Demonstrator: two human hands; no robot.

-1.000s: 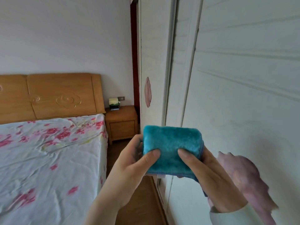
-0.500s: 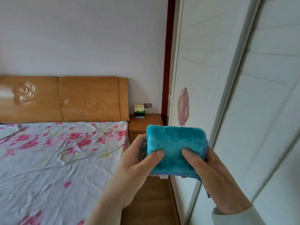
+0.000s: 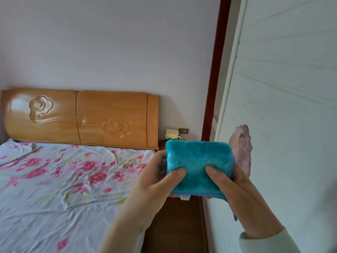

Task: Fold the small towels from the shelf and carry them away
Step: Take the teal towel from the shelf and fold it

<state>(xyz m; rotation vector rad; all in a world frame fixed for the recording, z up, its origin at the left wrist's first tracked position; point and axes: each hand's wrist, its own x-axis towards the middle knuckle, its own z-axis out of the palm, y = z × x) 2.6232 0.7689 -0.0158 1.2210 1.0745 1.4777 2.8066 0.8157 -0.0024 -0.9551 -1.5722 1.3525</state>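
The flowered bed (image 3: 54,189) lies at nine o'clock. The left hand (image 3: 149,185) grips the folded teal towel (image 3: 198,159), held in the air at five o'clock. The right hand (image 3: 244,198) pinches its right side, beside the white wardrobe door (image 3: 282,106).

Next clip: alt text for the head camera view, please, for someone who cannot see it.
A left hand and a right hand grip a folded turquoise towel, thumbs on its front. Behind are a bed with a floral sheet, a wooden headboard and, to the right, a white panelled door.
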